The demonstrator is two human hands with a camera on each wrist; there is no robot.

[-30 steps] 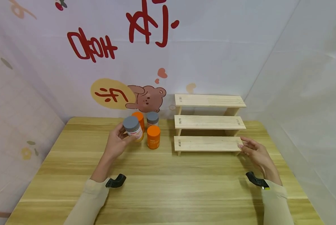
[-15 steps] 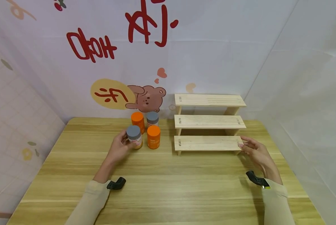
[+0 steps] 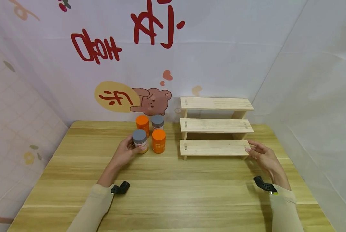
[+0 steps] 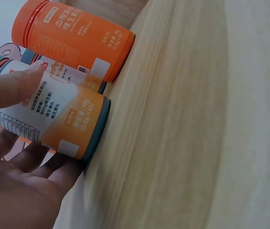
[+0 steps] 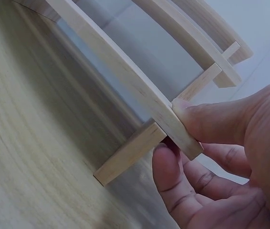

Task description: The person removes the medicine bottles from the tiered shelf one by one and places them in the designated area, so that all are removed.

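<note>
My left hand [image 3: 126,152] holds a grey-lidded supplement jar [image 3: 139,141], thumb across its white and orange label and fingers behind it. In the left wrist view this jar [image 4: 54,112] has its base at the wooden table top. Right beside it stands an orange jar [image 3: 159,141]. Behind are a second orange jar [image 3: 142,125] and a second grey-lidded jar [image 3: 158,121], partly hidden. On the right, my right hand [image 3: 264,158] pinches the right end of the lowest board of a three-tier wooden shelf [image 3: 215,147], thumb on top and fingers beneath, as the right wrist view shows.
The wood-grain table [image 3: 184,193] runs back to a white printed backdrop [image 3: 219,48] with red characters and a bear. Cloth walls also rise at both sides. A gap of bare table lies between the jars and the shelf.
My left hand has lowered the grey-lidded jar from in front of the rear orange jar to the table, left of the front orange jar. My right hand has stayed on the shelf.
</note>
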